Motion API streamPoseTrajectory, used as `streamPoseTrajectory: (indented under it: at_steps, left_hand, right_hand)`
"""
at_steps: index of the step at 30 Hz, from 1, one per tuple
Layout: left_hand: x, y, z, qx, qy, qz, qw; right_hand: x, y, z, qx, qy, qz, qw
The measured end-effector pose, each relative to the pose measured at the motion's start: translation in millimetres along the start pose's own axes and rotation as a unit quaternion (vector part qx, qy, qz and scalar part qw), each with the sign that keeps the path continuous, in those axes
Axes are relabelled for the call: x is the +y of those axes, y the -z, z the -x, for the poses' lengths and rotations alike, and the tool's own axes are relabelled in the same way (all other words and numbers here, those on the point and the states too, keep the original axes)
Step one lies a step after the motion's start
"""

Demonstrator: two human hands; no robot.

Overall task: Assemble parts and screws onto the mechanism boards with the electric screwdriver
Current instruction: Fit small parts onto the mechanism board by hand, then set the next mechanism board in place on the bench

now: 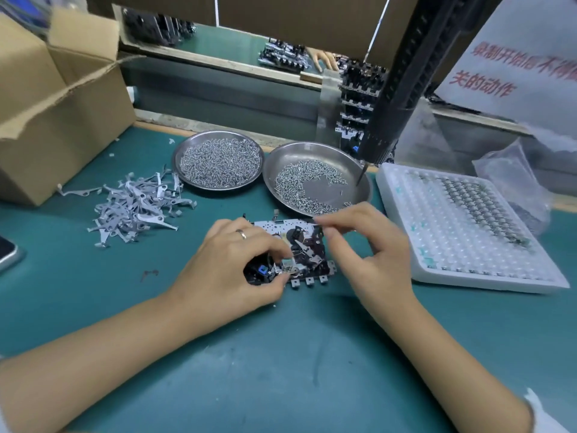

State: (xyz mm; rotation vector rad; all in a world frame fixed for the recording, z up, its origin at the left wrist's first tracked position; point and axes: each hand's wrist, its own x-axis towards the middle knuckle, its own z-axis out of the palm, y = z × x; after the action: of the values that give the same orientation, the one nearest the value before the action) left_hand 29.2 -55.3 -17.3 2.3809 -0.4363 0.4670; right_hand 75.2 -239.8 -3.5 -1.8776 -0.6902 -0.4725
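Left hand (237, 260): curled around the near-left corner of the flat metal-and-black-plastic mechanism board (299, 248), thumb and fingers pinching it steady on the green bench mat (281, 354).
Right hand (365, 242): fingers bent over the board's far-right edge, tips drawn together as if placing a small part; whether anything is pinched between them I cannot tell.
Board: flat between both hands, long axis running left to right, tabs along the near edge.
Key relation: the hanging black electric screwdriver (402, 89) is beyond and to the right of the board, its tip over the sparser round steel dish of screws (315, 179); the right hand is the nearer one.
Further out: fuller steel screw dish (218, 160), pile of grey stamped metal levers (137, 201), white blister tray of small parts (462, 226), cardboard box (56, 104).
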Motion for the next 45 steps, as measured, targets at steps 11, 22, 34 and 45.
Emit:
streamPoseTrajectory:
  at_steps: [11, 22, 34, 45]
  left_hand:
    - [0, 1, -1, 0.01, -0.006, 0.019, 1.0]
    - [-2, -1, -1, 0.019, 0.002, 0.025, 1.0]
    - [1, -2, 0, 0.034, 0.018, 0.031, 0.999]
    - [2, -2, -1, 0.034, 0.021, 0.024, 0.999]
  right_hand:
    - [-20, 20, -92, 0.204, -0.066, -0.019, 0.977]
    - [-48, 3, -100, 0.214, -0.047, -0.181, 0.959]
    - [-61, -37, -47, 0.12, -0.051, -0.358, 0.925]
    - [-64, -40, -46, 0.126, -0.038, -0.363, 0.922]
